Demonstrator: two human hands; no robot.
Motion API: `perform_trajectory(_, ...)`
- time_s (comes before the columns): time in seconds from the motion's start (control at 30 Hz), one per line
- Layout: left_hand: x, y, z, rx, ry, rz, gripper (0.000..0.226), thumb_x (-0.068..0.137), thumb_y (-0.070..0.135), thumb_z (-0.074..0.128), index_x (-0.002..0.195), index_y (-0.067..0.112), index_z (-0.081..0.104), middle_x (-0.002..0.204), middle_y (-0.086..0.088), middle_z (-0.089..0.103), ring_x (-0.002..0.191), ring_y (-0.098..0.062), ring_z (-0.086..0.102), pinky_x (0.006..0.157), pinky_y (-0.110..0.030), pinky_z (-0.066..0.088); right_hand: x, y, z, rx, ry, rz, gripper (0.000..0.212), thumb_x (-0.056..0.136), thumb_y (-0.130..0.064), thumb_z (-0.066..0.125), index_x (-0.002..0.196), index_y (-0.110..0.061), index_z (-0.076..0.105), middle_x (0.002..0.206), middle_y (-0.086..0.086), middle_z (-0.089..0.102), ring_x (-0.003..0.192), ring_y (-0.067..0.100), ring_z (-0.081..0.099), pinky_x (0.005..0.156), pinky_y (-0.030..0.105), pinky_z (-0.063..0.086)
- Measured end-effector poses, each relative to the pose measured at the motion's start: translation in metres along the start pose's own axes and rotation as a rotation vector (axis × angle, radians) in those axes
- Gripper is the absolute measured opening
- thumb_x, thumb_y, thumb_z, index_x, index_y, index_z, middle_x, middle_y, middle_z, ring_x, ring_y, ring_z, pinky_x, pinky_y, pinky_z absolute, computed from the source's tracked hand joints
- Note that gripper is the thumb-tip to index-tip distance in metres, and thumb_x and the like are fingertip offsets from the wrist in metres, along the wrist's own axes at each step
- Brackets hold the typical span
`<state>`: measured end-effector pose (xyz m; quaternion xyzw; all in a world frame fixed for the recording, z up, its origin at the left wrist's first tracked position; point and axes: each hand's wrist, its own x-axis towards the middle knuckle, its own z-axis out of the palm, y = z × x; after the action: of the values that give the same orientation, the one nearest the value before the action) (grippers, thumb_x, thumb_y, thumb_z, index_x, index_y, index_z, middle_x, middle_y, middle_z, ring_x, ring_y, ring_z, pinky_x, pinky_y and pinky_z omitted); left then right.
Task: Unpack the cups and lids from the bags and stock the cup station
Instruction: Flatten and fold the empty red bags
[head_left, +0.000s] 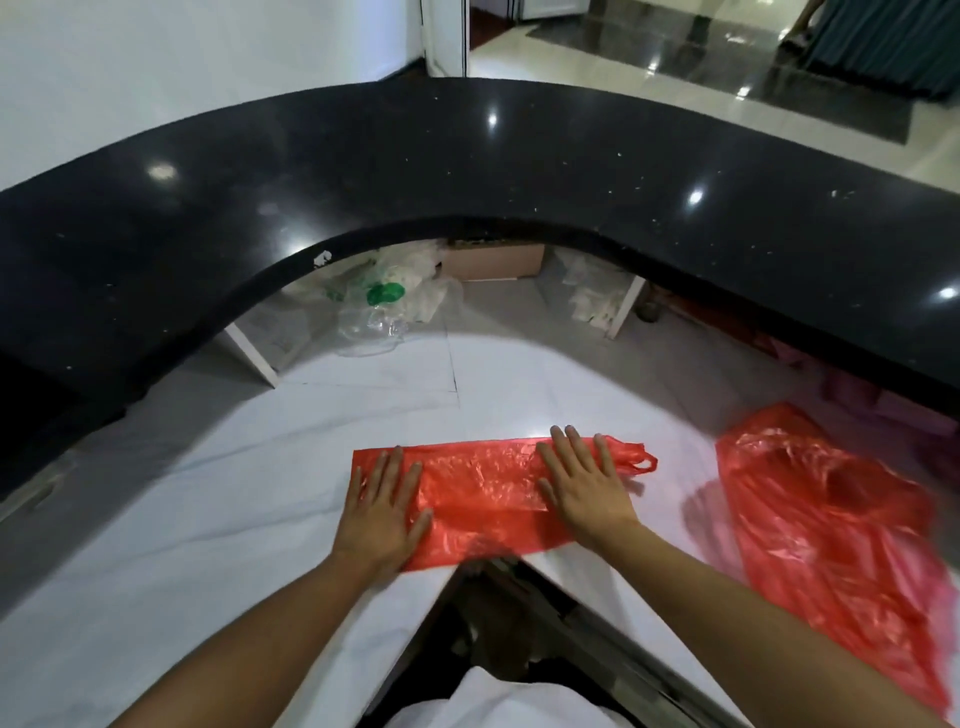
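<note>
Palms flat: left hand (382, 512) and right hand (582, 480) press the red bag (483, 493), fingers straight. Thin, slippery film; likely best pinched by its handles, just beyond the right hand.

Red bags: counted two, flat bag (483, 493) and crumpled bag (831, 519).
Hands: counted two, left hand (382, 512) and right hand (584, 486).
Cardboard box (493, 262): counted one.

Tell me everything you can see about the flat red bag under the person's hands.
The flat red bag is thin, see-through, crinkly plastic, spread into a long strip on the white counter, its near edge at the counter's inner corner. Its loop handles point right. It looks empty. The left hand presses its left end and the right hand its right part, both laid flat.
</note>
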<state>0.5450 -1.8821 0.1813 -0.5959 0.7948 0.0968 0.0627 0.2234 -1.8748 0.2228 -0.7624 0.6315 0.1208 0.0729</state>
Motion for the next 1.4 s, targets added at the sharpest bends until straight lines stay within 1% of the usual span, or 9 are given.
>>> perform_trajectory(0.07,0.006,0.012,-0.013,-0.033,0.025,-0.014,0.073,0.098,0.064,0.025,0.159,0.024,0.022,0.168,-0.007,0.009,0.155,-0.024,-0.002,0.123,-0.051,-0.005,0.001,-0.009,-0.003,-0.017,-0.026,-0.005,0.071,0.105,-0.047,0.028,0.159,-0.017,-0.007,0.166,0.011,-0.016,0.150,0.032,-0.023,0.118,0.060,-0.015)
perform_trajectory(0.17,0.012,0.045,-0.024,-0.064,0.026,0.040,0.069,0.099,0.061,0.017,0.160,0.032,0.007,0.169,0.000,-0.007,0.154,-0.019,-0.016,0.123,-0.052,-0.006,0.006,-0.038,-0.009,0.057,0.011,-0.011,0.065,0.100,-0.046,0.000,0.158,-0.018,-0.010,0.166,0.009,-0.017,0.149,0.029,-0.026,0.118,0.056,-0.016)
perform_trajectory(0.33,0.013,0.070,-0.008,-0.064,-0.079,0.028,0.064,0.096,0.060,-0.003,0.156,0.041,-0.016,0.166,0.004,-0.022,0.150,-0.019,-0.028,0.122,-0.052,-0.011,0.016,-0.074,0.008,0.129,-0.021,-0.076,0.064,0.103,-0.058,0.000,0.159,-0.029,-0.010,0.164,0.003,-0.023,0.149,0.023,-0.029,0.120,0.050,-0.017)
perform_trajectory(0.63,0.010,0.055,0.010,-0.041,0.004,0.019,0.063,0.102,0.061,0.014,0.159,0.040,-0.002,0.168,0.003,-0.013,0.153,-0.021,-0.018,0.122,-0.056,-0.004,0.018,-0.020,0.042,0.251,0.083,-0.029,0.064,0.103,-0.064,0.016,0.160,-0.038,0.005,0.168,-0.003,-0.010,0.153,0.019,-0.017,0.125,0.049,-0.003)
perform_trajectory(0.77,0.015,0.054,0.010,-0.051,-0.009,0.048,0.063,0.102,0.061,0.015,0.159,0.040,-0.002,0.168,0.002,-0.012,0.153,-0.023,-0.017,0.122,-0.057,-0.003,0.016,0.009,0.044,0.274,0.074,0.028,0.062,0.103,-0.062,0.020,0.159,-0.039,0.003,0.167,-0.007,-0.013,0.152,0.015,-0.020,0.122,0.040,-0.013)
perform_trajectory(0.87,0.039,0.047,0.000,-0.036,-0.052,0.147,0.061,0.102,0.061,0.017,0.157,0.045,-0.004,0.168,0.003,-0.011,0.154,-0.023,-0.014,0.123,-0.055,-0.005,0.018,0.019,0.037,0.202,0.057,0.047,0.061,0.105,-0.058,0.018,0.159,-0.033,0.013,0.169,-0.003,0.003,0.155,0.022,0.001,0.124,0.046,0.009)
perform_trajectory(1.0,0.102,0.042,-0.046,0.127,-0.152,0.257,0.061,0.100,0.056,0.028,0.157,0.046,0.006,0.168,0.000,-0.008,0.154,-0.026,-0.012,0.122,-0.054,-0.010,0.036,0.016,0.000,0.202,0.086,0.153,0.044,0.101,-0.042,0.040,0.141,-0.024,0.041,0.133,0.006,0.052,0.114,0.033,0.054,0.090,0.045,0.040)
perform_trajectory(1.27,0.052,0.086,-0.055,-0.090,-0.026,0.508,0.052,0.096,0.038,0.045,0.145,0.021,0.048,0.154,-0.010,0.040,0.147,-0.031,0.028,0.120,-0.052,0.025,0.036,0.029,-0.012,0.563,-0.210,0.281,0.051,0.096,-0.034,0.055,0.144,-0.025,0.040,0.124,0.015,0.065,0.112,0.035,0.060,0.088,0.038,0.049)
perform_trajectory(1.4,-0.007,0.069,-0.008,0.014,-0.059,0.627,0.079,0.093,0.071,0.038,0.157,0.026,0.026,0.163,-0.006,0.026,0.153,-0.027,0.016,0.124,-0.051,0.015,0.016,0.028,-0.003,0.701,-0.235,0.267,0.050,0.093,-0.023,0.062,0.140,-0.023,0.047,0.118,0.013,0.068,0.107,0.032,0.063,0.088,0.033,0.049)
